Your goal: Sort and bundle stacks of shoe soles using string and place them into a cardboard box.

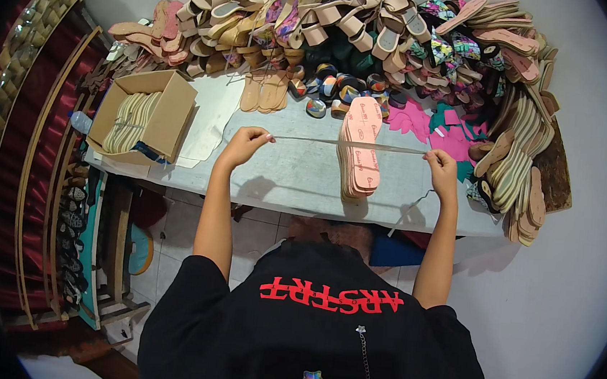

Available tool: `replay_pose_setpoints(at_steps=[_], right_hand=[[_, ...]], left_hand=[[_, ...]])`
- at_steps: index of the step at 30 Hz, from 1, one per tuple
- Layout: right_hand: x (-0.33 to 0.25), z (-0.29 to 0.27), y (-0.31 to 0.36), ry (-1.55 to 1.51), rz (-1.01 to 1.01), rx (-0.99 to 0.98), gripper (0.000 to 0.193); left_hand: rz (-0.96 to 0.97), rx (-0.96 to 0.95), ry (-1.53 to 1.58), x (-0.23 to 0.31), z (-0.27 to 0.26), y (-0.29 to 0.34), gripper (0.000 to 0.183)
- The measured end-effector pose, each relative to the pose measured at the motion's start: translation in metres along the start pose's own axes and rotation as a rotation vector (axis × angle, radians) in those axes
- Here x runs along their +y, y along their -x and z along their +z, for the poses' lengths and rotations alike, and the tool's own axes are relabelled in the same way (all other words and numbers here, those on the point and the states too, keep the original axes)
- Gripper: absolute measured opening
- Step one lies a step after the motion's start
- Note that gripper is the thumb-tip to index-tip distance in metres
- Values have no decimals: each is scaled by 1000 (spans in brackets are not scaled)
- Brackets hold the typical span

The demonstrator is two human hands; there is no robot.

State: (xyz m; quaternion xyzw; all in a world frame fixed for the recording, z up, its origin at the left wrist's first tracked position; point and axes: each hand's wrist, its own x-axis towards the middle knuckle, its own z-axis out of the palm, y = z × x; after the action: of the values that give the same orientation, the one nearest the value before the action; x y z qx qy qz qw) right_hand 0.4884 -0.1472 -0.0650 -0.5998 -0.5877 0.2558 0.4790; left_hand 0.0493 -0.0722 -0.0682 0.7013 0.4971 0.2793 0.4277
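A thin grey strip (308,139) is stretched nearly level between my two hands. It crosses above or against the middle of a tall stack of pink insoles (364,115) with red print; whether it touches them I cannot tell. My left hand (247,145) pinches one end of the strip, left of the stack. On the other side, my right hand (441,173) is closed on the strip, and a loose tail (411,212) of similar material shows below that hand near the table's front edge.
The pale table (282,188) carries a cardboard box (173,117) of striped soles at left, with white paper (208,120) beside it. Tan insoles (264,88), patterned heels (316,108) and piled sandals (312,10) line the back. Pink scraps (411,119) and striped sole stacks (529,130) lie right.
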Motion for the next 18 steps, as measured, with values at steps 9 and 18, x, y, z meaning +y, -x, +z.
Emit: replay_pose_setpoints(at_steps=[9,18], right_hand=[[14,11,-19,40,41,66,21],[44,17,-23,95,90,46,17]], left_hand=[[-123,104,-101,-51,-50,1,24],[-151,220,-156,-120,-59,6,22]])
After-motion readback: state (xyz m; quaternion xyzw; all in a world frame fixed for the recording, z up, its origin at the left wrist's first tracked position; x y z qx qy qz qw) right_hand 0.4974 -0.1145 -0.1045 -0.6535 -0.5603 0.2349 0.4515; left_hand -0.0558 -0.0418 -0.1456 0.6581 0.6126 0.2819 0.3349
